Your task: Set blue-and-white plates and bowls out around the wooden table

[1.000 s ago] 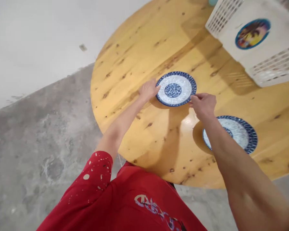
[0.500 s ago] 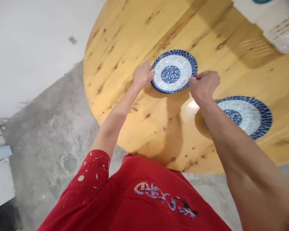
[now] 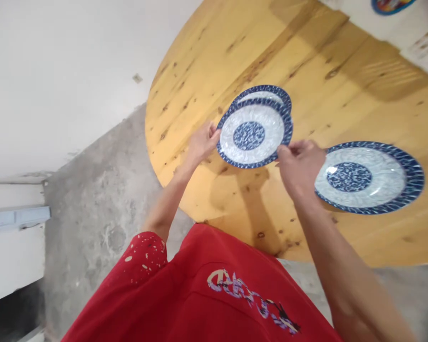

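Note:
A blue-and-white plate (image 3: 226,135) is gripped by its rim between my two hands, raised above the table. On its left edge my left hand (image 3: 204,140) is closed, thumb and fingers pinching the rim. My right hand (image 3: 301,164) pinches the lower right edge in the same way. Partly covered by the held plate, a second plate (image 3: 262,96) with the same pattern lies on the wooden table (image 3: 185,118). To the right of my right hand rests another matching plate (image 3: 388,173), whose left edge my hand slightly covers.
A white plastic basket (image 3: 374,23) with a colourful oval label stands at the table's far right. The table's rounded edge curves along the left, with grey concrete floor (image 3: 103,199) below it. A white wall (image 3: 74,61) rises at the upper left.
Both hands have lifted the upper plate and drawn it towards my body, uncovering the plate beneath it. The camera view has shifted a little, and more of the right-hand plate shows.

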The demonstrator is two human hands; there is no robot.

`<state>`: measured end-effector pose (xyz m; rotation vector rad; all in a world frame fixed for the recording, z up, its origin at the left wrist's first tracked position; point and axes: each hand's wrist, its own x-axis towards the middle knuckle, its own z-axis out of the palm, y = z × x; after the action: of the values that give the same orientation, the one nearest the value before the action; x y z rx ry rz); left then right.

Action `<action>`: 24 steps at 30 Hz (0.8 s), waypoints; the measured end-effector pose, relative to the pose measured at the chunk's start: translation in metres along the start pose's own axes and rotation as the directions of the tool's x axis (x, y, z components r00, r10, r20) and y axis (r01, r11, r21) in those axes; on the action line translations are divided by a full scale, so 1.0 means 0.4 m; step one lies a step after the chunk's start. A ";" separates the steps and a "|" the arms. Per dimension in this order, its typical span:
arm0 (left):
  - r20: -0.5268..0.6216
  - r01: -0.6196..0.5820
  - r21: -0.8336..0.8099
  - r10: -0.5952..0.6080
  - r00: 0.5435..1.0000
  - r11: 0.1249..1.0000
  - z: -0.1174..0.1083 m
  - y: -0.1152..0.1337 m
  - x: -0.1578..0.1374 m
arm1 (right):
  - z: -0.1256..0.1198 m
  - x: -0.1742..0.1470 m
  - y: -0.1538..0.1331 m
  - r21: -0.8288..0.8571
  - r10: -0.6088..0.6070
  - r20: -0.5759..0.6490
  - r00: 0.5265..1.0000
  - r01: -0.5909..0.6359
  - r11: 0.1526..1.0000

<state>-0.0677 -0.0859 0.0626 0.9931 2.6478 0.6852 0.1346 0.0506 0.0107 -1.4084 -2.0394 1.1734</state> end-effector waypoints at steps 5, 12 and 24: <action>0.097 0.095 0.074 -0.102 0.990 0.993 -0.020 -0.145 -0.122 | 0.102 -0.203 0.006 0.181 0.131 0.077 0.988 -0.143 0.973; 0.206 0.032 0.129 -0.058 0.977 0.991 -0.049 -0.337 -0.092 | 0.298 -0.329 -0.031 0.198 0.265 0.039 0.964 -0.267 0.943; 0.332 -0.215 0.013 0.199 0.922 0.977 -0.048 -0.437 0.050 | 0.446 -0.362 -0.100 0.181 0.416 -0.236 0.879 -0.380 0.907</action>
<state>-0.1873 -0.1950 -0.0095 1.2908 2.2996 0.4472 0.0449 -0.1589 -0.0392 -1.8663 -1.5000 1.1658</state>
